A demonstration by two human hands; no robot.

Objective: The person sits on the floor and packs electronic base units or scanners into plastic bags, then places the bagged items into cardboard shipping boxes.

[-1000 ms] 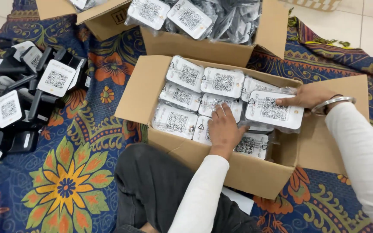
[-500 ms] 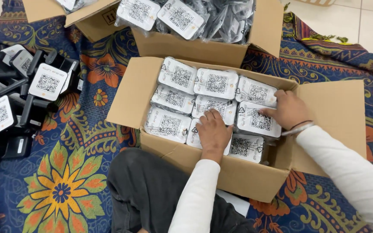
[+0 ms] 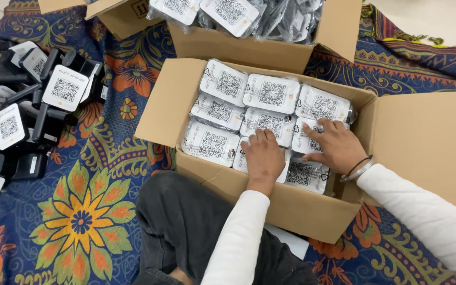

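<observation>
**Both hands pressing on packets inside the open carton**

The left hand [image 3: 262, 155] is lying palm-down, fingers spread flat and gripping nothing, on the white labelled packets [image 3: 222, 112] filling the open cardboard box [image 3: 418, 137]. The right hand [image 3: 334, 145], wearing wrist bangles [image 3: 359, 169], is resting just beside it on the box's right-hand packets, fingers splayed and pressing down, not closed around any. Behind the box, a second cardboard box [image 3: 249, 47] is holding more packets. Left of the box, black devices with white tags [image 3: 32, 111] are lying heaped on the patterned floral cloth [image 3: 80, 221].
</observation>
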